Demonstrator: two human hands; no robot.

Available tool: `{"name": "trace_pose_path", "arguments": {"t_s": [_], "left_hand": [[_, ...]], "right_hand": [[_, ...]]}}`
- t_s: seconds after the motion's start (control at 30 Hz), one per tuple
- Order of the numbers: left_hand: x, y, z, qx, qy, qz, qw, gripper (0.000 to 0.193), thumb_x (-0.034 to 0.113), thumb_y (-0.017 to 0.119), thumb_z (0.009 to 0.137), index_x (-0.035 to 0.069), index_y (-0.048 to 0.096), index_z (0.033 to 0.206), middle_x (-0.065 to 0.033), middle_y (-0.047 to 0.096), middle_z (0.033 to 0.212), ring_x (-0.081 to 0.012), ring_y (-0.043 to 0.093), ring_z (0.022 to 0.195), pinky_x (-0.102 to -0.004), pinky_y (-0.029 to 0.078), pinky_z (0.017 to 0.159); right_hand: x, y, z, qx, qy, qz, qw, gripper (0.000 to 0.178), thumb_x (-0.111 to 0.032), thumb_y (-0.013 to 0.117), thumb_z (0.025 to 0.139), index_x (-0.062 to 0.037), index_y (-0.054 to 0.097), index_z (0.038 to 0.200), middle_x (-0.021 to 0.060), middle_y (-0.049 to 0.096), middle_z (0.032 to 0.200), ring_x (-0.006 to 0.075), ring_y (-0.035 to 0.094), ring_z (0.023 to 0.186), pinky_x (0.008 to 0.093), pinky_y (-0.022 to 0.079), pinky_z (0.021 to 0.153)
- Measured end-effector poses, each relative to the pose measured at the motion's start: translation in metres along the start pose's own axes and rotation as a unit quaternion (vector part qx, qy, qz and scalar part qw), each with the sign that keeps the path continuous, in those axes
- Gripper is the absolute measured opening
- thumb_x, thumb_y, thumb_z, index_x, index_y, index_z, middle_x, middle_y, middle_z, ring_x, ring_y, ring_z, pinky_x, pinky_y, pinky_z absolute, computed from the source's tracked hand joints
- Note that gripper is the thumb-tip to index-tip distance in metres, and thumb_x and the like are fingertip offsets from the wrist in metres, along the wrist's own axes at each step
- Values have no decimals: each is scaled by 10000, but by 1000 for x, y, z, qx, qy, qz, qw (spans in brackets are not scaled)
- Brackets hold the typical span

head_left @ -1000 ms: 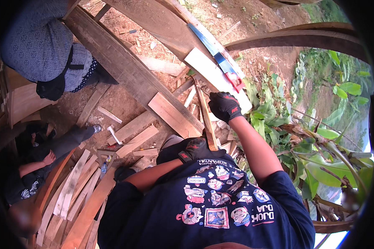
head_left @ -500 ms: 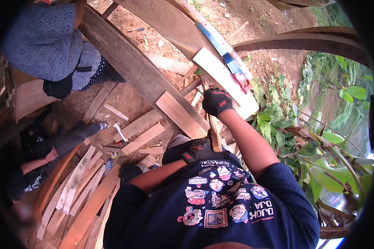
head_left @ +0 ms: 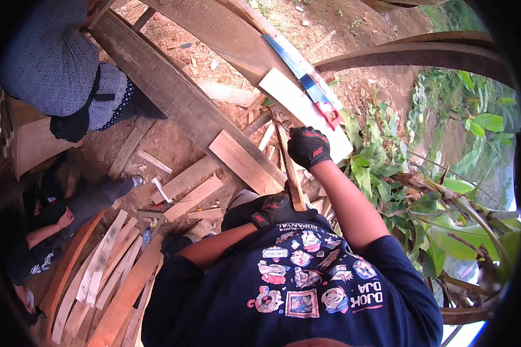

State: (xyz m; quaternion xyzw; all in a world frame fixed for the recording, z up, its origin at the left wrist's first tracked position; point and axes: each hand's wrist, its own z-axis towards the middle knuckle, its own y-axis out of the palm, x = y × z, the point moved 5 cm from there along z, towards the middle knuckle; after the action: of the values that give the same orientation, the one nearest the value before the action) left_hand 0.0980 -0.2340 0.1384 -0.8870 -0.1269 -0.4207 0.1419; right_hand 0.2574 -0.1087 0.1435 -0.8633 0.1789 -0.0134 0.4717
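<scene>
A narrow wooden strip [head_left: 291, 173] points away from my body, its near end close to my shirt and its darker far end beside the boards. My left hand [head_left: 274, 209], in a black glove, is closed around the strip near that close end; its fingertips are partly hidden. My right hand [head_left: 308, 146], gloved in black with red marks, makes a fist just right of the strip. Whatever that fist may hold is hidden under the glove. Beyond it, a handsaw [head_left: 304, 78] with a blue blade and red handle lies on a pale board [head_left: 283, 87].
A long dark plank [head_left: 173, 87] runs diagonally ahead, with a short board [head_left: 237, 159] lying on it. Several cut planks [head_left: 107, 260] are stacked at the left. One person [head_left: 52, 58] stands far left, another [head_left: 46, 225] sits below. Leafy plants [head_left: 382, 156] grow at the right.
My right hand has come off the strip's upper part, moving slightly right and toward me. My left hand stays near the close end. The whole view has shifted a little.
</scene>
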Motion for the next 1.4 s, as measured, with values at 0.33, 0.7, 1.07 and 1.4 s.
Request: {"name": "trace_pose_path", "arguments": {"t_s": [0.33, 0.7, 1.07, 1.4], "left_hand": [[-4, -2, 4, 13, 17, 12, 1000, 1137, 880, 720, 776, -44, 567, 1421, -222, 788, 1067, -363, 785, 953, -470, 613, 820], [2, -8, -6, -11, -1, -34, 999, 872, 800, 733, 828, 25, 724, 1226, -173, 791, 954, -333, 791, 888, -462, 601, 780], [-4, 2, 3, -5, -16, -5, 1000, 693, 629, 861, 819, 75, 696, 1201, -112, 774, 989, -267, 754, 908, -439, 587, 821], [-8, 1, 6, -20, -29, 4, 999, 1213, 796, 798, 738, -78, 436, 1497, -265, 762, 1114, -400, 775, 1027, -486, 616, 871]], "right_hand": [[9, 5, 28, -5, 18, 22, 1000, 267, -245, 607, 920, -95, 805, 1020, 231, 782, 1092, 422, 761, 1039, 523, 610, 922], [38, 59, 53, -69, -6, 105, 992, 391, -339, 579, 1023, -91, 751, 1271, 239, 770, 1212, 407, 733, 1179, 523, 579, 1010], [75, 62, -9, -188, 183, 566, 781, 358, -287, 694, 1074, -33, 679, 1325, 43, 676, 870, 131, 566, 579, 309, 455, 485], [60, 33, -32, -100, 6, 301, 948, 416, -256, 623, 1008, -76, 652, 1381, 214, 778, 1063, 368, 771, 897, 484, 607, 823]]}}
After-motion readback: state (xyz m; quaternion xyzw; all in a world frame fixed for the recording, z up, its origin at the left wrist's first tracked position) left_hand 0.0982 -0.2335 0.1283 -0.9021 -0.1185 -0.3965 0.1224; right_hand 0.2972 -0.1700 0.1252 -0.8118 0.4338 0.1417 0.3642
